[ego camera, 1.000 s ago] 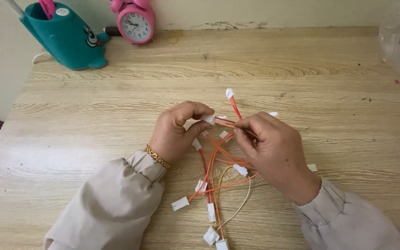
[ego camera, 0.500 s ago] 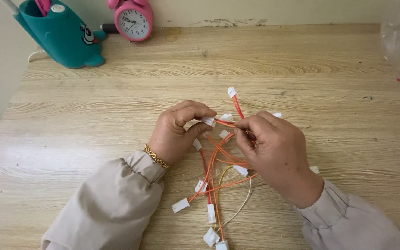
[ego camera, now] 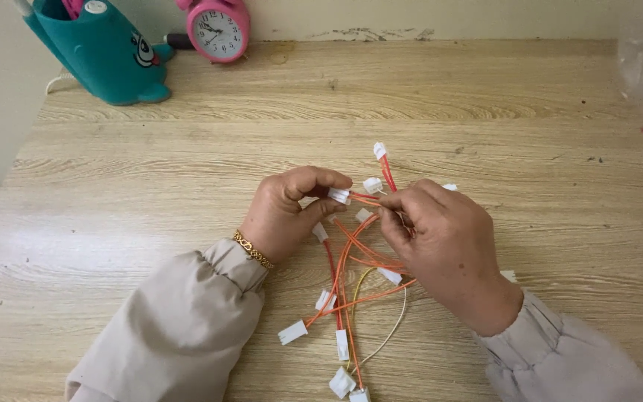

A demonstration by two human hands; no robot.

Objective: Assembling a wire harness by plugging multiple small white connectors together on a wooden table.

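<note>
Your wooden table (ego camera: 150, 186) by a cream wall | one clock (ego camera: 217, 28), one teal holder (ego camera: 106, 56) | left hand (ego camera: 288, 216) pinches a white connector (ego camera: 339, 196), right hand (ego camera: 444, 249) grips orange wires (ego camera: 359, 249)

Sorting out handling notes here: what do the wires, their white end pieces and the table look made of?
Wires: thin orange and red leads, likely plastic-insulated, since they bend loosely. White connectors: small blocky pieces, probably moulded matte plastic. Table: light wood-grain surface, either wood or laminate; the picture cannot settle which. The left hand pinches one connector.

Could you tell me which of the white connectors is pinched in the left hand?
The white connector between the left hand thumb and forefinger, on orange wires; the others lie loose.
</note>
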